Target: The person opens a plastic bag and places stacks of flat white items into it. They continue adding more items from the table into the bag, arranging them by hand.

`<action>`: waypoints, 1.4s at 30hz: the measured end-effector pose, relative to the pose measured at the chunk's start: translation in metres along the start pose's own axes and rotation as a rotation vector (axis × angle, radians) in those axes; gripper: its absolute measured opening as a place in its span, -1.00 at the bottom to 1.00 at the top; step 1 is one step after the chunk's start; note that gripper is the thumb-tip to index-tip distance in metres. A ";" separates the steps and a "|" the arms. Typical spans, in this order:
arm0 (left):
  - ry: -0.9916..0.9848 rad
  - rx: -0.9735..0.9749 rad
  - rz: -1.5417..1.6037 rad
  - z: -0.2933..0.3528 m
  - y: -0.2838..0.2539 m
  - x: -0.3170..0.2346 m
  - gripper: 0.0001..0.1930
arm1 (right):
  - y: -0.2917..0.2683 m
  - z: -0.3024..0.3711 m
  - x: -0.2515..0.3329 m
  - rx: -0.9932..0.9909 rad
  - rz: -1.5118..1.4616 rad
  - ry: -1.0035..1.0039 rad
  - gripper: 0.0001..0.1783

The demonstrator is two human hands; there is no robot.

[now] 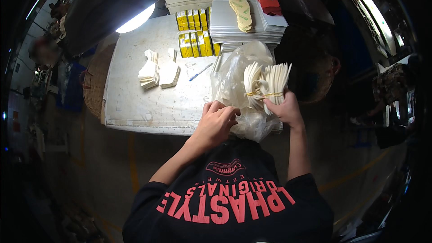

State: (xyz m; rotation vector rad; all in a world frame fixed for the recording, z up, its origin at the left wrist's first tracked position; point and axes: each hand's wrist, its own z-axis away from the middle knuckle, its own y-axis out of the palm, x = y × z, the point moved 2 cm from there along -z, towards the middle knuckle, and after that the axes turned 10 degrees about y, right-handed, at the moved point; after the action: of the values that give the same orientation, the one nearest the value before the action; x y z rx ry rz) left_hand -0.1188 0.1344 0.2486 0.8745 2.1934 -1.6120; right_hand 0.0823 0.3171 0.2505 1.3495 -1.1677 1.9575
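Note:
My right hand (pixel 285 109) grips two bundles of thin white curved pieces (pixel 266 83), each tied round with a yellow rubber band. They are held above a clear plastic bag (pixel 234 69) on the right side of the table. My left hand (pixel 216 121) has its fingers curled and closed on the near edge of that bag; the fingertips are partly hidden. Left of the bag lie two stacks of white cut pieces (pixel 150 71), and between them and the bag is a blue pen (pixel 200 72).
Yellow-and-black boxes (pixel 193 44) stand in two rows at the back. Beside them rises a pile of grey-white boards (pixel 229 29) bearing a pale insole pair (pixel 240 12) and a red bundle (pixel 268 1). A bright lamp (pixel 136 19) hangs at the back left. Wicker baskets (pixel 94 83) flank the table.

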 end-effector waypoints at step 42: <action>-0.072 -0.319 0.078 -0.002 -0.062 -0.010 -0.71 | 0.055 0.018 0.025 0.238 0.959 -0.498 -0.43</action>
State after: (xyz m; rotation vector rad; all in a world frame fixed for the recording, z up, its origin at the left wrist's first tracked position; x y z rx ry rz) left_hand -0.1486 0.1214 0.3019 0.7836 2.2505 -1.1938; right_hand 0.0390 0.2711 0.2560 1.6270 -2.1763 2.5112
